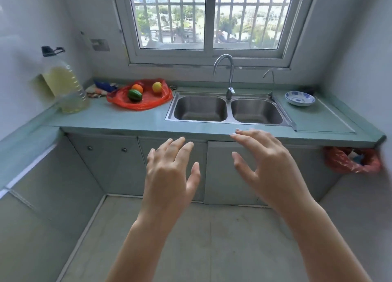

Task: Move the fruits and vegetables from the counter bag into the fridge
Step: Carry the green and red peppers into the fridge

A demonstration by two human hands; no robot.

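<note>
both hands are empty right now. the left hand (169, 171) and right hand (269, 165) hang in front of the counter (127, 120) edge, fingers spread and loosely bent, gripping nothing. the red plastic bag (146, 106) sits back-left on the counter, lying open and flat. an orange (137, 88), a yellow lemon-looking fruit (157, 87) and a stubby green vegetable (135, 95) sit on it, all well apart from the hands. the fridge isn't in view at all.

so the step in hand looks like the reach to the bag. i'd lead with the left hand since it's on the nearer side, come in from above and cup one piece at a time. or gather the bag's edges and carry the lot. round stuff probably rolls on that slick plastic, so no sideways nudging.

room-wise: the big oil bottle (65, 86) stands just left of the bag near the corner, so keep that elbow tucked. the double sink (228, 121) starts just right of the bag, with the faucet (230, 78) rising behind it. the floor (191, 228) in front of the cabinets (106, 165) is where i'd turn away with the load.
</note>
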